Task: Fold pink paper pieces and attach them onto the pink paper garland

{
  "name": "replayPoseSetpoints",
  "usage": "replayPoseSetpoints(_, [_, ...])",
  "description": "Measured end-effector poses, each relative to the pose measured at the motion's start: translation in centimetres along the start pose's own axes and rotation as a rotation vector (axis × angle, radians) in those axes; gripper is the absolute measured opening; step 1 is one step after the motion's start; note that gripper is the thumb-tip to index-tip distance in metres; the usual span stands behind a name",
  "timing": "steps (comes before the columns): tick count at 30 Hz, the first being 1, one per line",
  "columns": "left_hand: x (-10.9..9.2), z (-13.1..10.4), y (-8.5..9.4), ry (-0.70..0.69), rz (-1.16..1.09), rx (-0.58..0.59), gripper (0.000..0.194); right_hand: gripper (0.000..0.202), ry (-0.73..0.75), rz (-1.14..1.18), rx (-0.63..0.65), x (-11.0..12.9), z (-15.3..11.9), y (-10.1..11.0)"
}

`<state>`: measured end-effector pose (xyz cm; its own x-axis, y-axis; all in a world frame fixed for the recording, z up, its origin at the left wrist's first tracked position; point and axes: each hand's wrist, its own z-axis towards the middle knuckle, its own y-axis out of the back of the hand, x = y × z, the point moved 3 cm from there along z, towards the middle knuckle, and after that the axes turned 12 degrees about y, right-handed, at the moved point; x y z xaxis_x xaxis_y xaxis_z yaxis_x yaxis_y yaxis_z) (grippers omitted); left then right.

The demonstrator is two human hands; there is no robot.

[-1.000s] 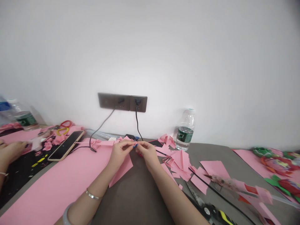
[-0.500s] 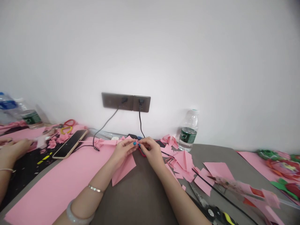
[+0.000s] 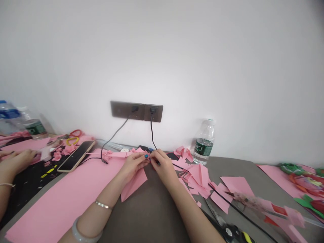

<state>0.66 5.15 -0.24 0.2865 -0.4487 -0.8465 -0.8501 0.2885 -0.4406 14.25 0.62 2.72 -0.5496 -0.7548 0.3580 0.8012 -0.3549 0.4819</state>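
Note:
My left hand (image 3: pixel 134 166) pinches a small piece of pink paper (image 3: pixel 149 156) between thumb and fingers. Fingertips of my right hand (image 3: pixel 163 167) are closed on the same piece from the other side. Most of it is hidden by the fingers, so its folded shape cannot be made out. Below my left hand lies a pink paper sheet (image 3: pixel 133 188) with a pointed corner. A long pink sheet (image 3: pixel 65 202) stretches under my left forearm. Folded and cut pink paper scraps (image 3: pixel 198 175) are heaped to the right of my right hand.
To the right lie a pink glue gun (image 3: pixel 268 206) and black-yellow scissors (image 3: pixel 227 231). A water bottle (image 3: pixel 203 146) stands by the wall. On the left are a phone (image 3: pixel 76 156) and another person's hand (image 3: pixel 21 162). Cables run from the wall sockets (image 3: pixel 140 110).
The fingers of my right hand have curled in and shifted slightly at the small pink paper piece. My left hand stays almost in place.

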Motion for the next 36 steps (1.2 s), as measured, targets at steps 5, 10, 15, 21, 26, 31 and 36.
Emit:
replayPoseSetpoints(5, [0.0,-0.1,0.0,-0.007,0.029,-0.02,0.025,0.019,-0.048,0.042,0.004,-0.2,0.0,0.0])
replayPoseSetpoints(10, [-0.2,-0.2,0.0,-0.058,0.097,-0.034,0.027,0.013,-0.218,0.145,-0.045,-1.2,-0.3,-0.2])
replayPoseSetpoints(15, [-0.2,-0.2,0.0,-0.106,0.148,-0.058,0.029,0.008,-0.375,0.247,-0.096,-1.9,-0.8,-0.8])
replayPoseSetpoints(21, [0.0,-0.5,-0.3,-0.062,0.126,-0.099,0.031,0.016,-0.171,0.11,-0.07,-0.9,-0.3,-0.6])
replayPoseSetpoints(26, [0.0,-0.7,-0.6,-0.06,0.13,-0.087,0.034,0.019,-0.138,0.062,-0.028,-0.5,-0.1,-0.5])
replayPoseSetpoints(31, [-0.2,-0.8,-0.8,-0.09,0.184,-0.057,0.034,0.02,-0.092,-0.043,0.03,-0.1,-0.2,-0.5])
replayPoseSetpoints(36, [-0.1,-0.8,-0.7,-0.05,0.107,-0.057,0.031,0.017,-0.079,0.01,0.004,0.1,0.0,-0.3])
